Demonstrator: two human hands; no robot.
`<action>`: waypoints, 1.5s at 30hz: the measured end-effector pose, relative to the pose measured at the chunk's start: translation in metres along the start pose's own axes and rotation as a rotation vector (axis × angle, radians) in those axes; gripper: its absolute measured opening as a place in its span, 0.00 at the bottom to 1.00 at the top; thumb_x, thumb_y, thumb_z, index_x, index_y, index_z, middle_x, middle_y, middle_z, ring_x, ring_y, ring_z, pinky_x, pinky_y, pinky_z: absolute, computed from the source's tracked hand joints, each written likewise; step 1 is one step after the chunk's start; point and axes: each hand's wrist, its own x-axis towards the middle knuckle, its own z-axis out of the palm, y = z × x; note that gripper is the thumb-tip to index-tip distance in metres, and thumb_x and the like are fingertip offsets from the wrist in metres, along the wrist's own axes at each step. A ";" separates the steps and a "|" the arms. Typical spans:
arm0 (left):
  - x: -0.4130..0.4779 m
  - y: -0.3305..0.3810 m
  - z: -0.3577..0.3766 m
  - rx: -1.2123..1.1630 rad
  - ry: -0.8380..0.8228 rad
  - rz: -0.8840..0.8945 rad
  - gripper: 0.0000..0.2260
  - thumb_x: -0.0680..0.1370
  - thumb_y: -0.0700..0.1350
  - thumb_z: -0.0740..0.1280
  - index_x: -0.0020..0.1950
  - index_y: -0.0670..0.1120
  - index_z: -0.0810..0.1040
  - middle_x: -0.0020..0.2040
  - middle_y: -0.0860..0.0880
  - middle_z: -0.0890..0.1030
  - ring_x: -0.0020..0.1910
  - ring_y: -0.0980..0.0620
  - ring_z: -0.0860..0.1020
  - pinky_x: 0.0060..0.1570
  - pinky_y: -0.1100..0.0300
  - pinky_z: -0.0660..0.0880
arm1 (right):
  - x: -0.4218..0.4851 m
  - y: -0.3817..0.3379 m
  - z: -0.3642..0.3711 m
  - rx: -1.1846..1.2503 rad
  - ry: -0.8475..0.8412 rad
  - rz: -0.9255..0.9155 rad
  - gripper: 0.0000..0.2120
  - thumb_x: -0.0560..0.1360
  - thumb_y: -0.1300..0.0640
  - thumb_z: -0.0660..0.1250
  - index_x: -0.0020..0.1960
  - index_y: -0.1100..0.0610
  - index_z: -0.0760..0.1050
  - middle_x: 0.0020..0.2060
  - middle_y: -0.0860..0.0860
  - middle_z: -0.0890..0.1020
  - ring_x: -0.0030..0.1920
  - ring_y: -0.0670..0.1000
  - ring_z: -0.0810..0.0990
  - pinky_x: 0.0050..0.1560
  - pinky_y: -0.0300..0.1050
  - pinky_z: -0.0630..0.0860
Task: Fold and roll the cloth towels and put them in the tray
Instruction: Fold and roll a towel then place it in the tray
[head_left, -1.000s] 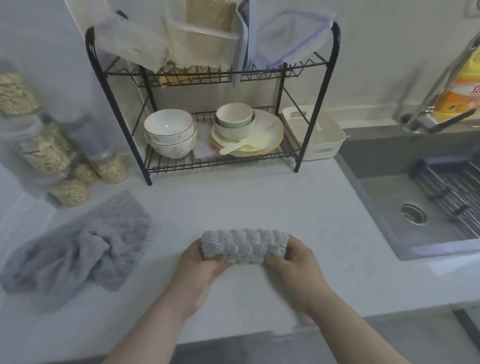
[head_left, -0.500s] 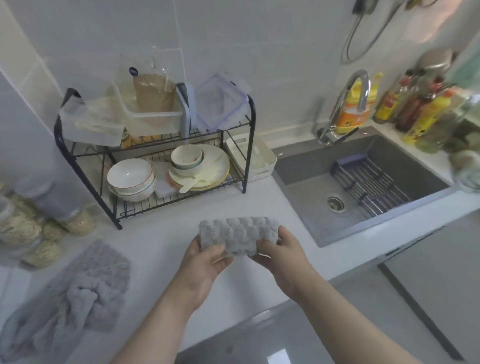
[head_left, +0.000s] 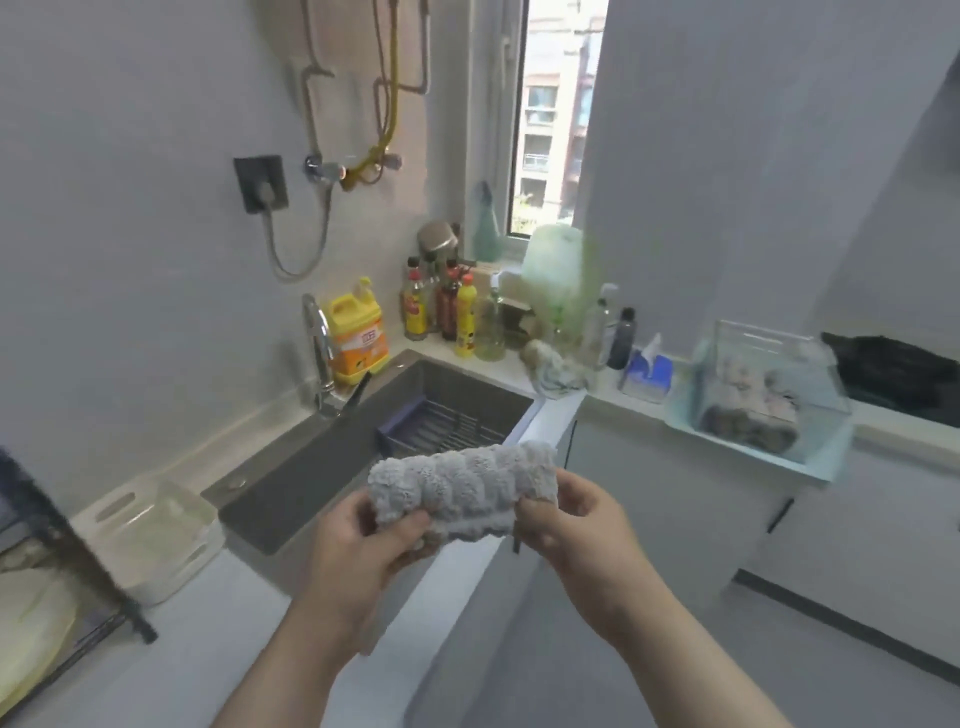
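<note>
A person's two hands held a rolled grey towel in the air, in front of the near right corner of the sink and past the table's front edge. The left hand gripped the roll's left end, fingers curled beneath it and thumb laid over the front. The right hand pinched the right end between thumb and bent fingers. The towel lay roughly level, its ribbed, fluffy surface facing the camera and one loose edge hanging along its underside.

A clear tray stood well apart to the right on the far stretch of table, with bundled grey and dark cloths inside, too blurred to count. Just left of it was a blue tissue box.

Behind the sink rose a chrome tap, with a yellow detergent jug beside it and a cluster of bottles in the corner below the window. A dark drainer sat inside the sink. To the left, a white basket rested on the table next to a black wire dish rack.
</note>
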 end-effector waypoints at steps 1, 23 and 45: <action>0.010 -0.004 0.024 0.011 -0.033 -0.004 0.14 0.64 0.30 0.72 0.47 0.41 0.78 0.37 0.47 0.84 0.33 0.53 0.82 0.32 0.62 0.79 | 0.004 -0.009 -0.022 0.038 0.031 -0.022 0.20 0.66 0.66 0.69 0.59 0.65 0.77 0.53 0.64 0.82 0.51 0.59 0.83 0.48 0.45 0.79; 0.193 -0.134 0.436 0.248 -0.587 -0.108 0.15 0.61 0.38 0.74 0.46 0.45 0.82 0.39 0.48 0.85 0.35 0.56 0.81 0.34 0.62 0.77 | 0.120 -0.148 -0.394 0.546 0.648 -0.169 0.13 0.83 0.61 0.53 0.63 0.60 0.72 0.55 0.60 0.82 0.56 0.59 0.81 0.55 0.59 0.78; 0.481 -0.331 0.638 1.205 -1.386 0.396 0.11 0.78 0.55 0.57 0.57 0.60 0.74 0.56 0.59 0.77 0.58 0.57 0.75 0.56 0.57 0.73 | 0.338 -0.195 -0.655 0.639 1.153 0.013 0.14 0.78 0.46 0.64 0.48 0.57 0.79 0.31 0.52 0.83 0.30 0.50 0.82 0.32 0.44 0.77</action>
